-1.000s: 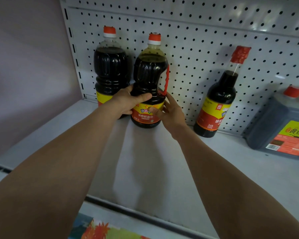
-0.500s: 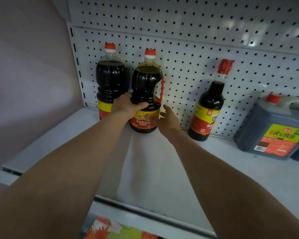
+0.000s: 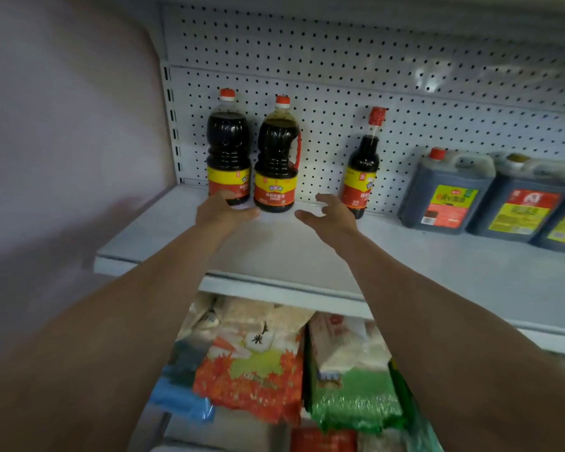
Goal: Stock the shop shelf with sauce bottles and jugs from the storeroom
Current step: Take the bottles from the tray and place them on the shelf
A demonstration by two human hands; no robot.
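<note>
Two big dark sauce bottles stand upright at the back left of the white shelf (image 3: 437, 275): a plain one (image 3: 228, 148) and, right beside it, one with a red side handle (image 3: 277, 158). My left hand (image 3: 224, 214) hovers just in front of them with loose fingers, holding nothing. My right hand (image 3: 331, 214) is spread open to the right of the handled bottle, empty. Behind its fingers stands a slim sauce bottle (image 3: 361, 171) with a red cap. Three dark square jugs, the nearest (image 3: 447, 190), line the back right.
A perforated white back panel (image 3: 340, 86) closes the shelf, and a pale wall (image 3: 62, 141) bounds it on the left. Below the shelf lie bags of rice, one orange (image 3: 255, 373) and one green (image 3: 353, 386).
Both hands have let go of the handled bottle and drawn back toward me. The bottle stays upright beside the other. My view has pulled back and lower, showing more jugs and the bags below.
</note>
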